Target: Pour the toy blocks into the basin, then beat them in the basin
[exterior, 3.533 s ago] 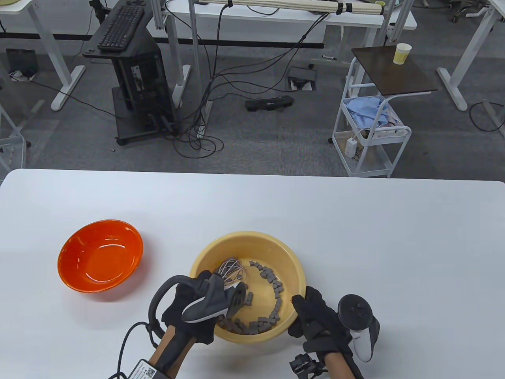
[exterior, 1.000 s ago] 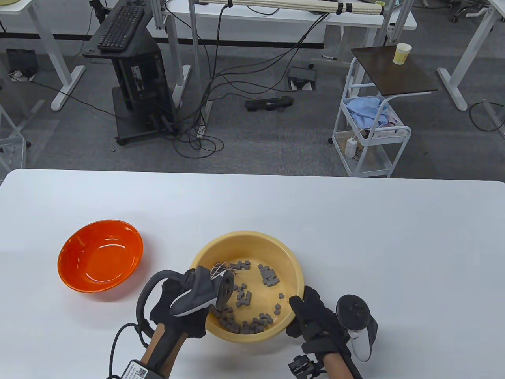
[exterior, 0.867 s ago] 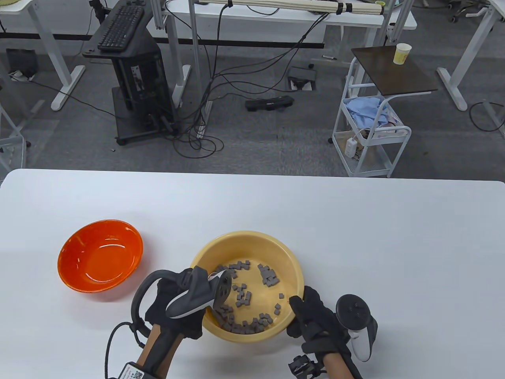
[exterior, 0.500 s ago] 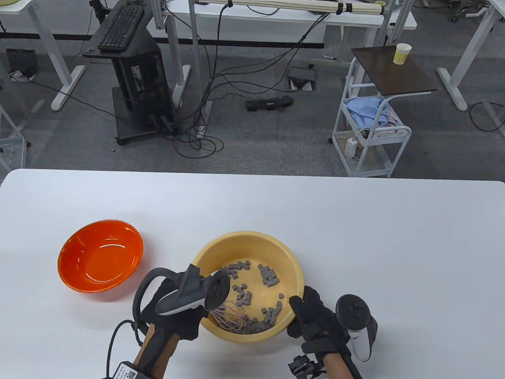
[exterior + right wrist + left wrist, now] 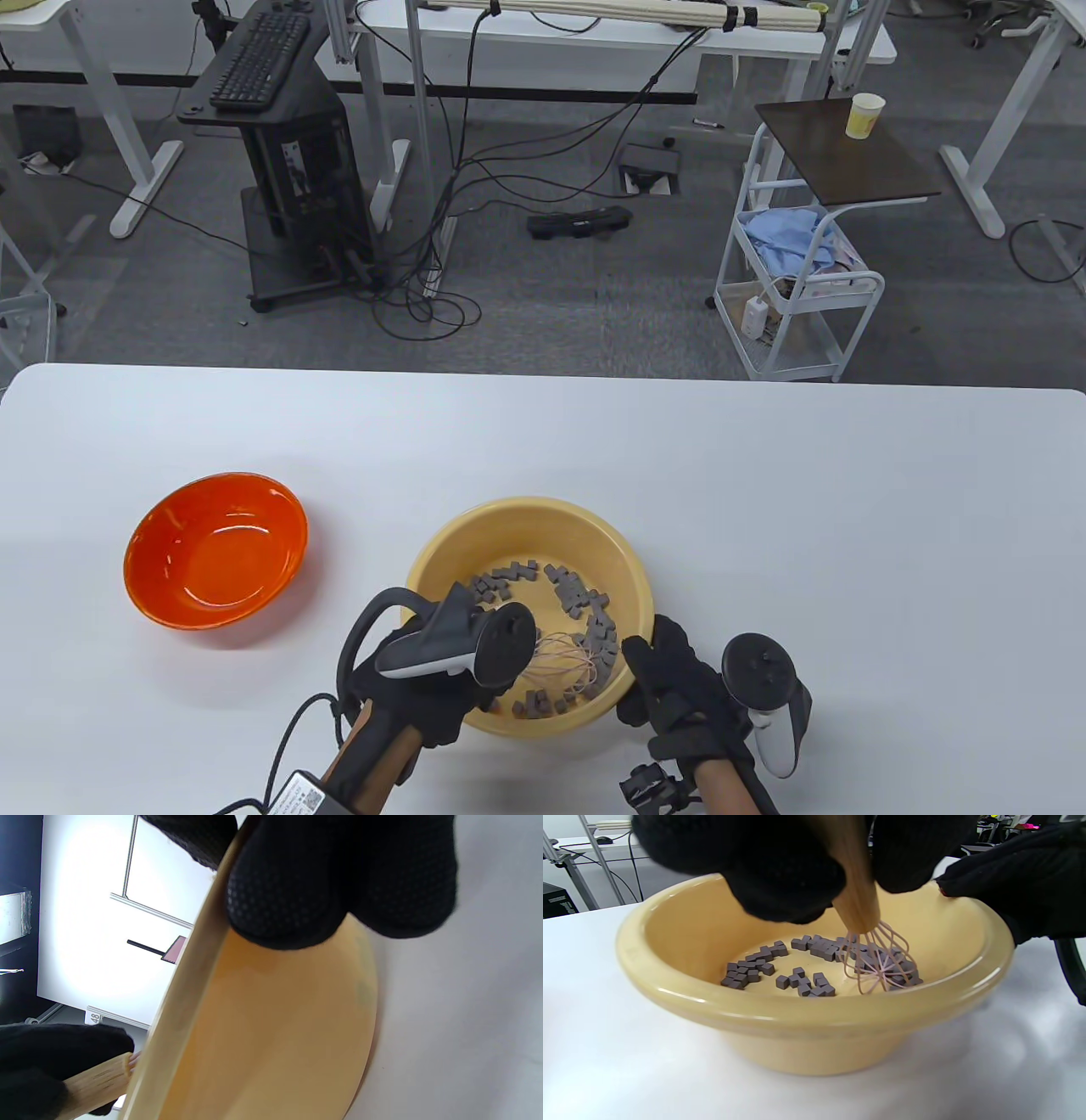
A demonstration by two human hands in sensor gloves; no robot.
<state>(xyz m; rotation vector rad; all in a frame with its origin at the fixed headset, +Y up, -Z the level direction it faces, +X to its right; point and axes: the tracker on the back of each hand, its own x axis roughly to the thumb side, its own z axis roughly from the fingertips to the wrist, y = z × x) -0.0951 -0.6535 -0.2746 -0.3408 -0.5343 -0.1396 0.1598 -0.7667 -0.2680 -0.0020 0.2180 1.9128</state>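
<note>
Beating the toy blocks (image 5: 814, 978) in the yellow basin (image 5: 530, 518)

The left hand (image 5: 424, 692) clenches the whisk (image 5: 878, 961) by its wooden handle, wires among small, light, probably hard blocks that scatter easily. The right hand (image 5: 679, 688) grips the basin's near rim, seemingly thumb inside, steadying a smooth, likely slippery wall.

Table camera looks down from above; both wrist cameras closely share the basin (image 5: 441, 552).
</note>
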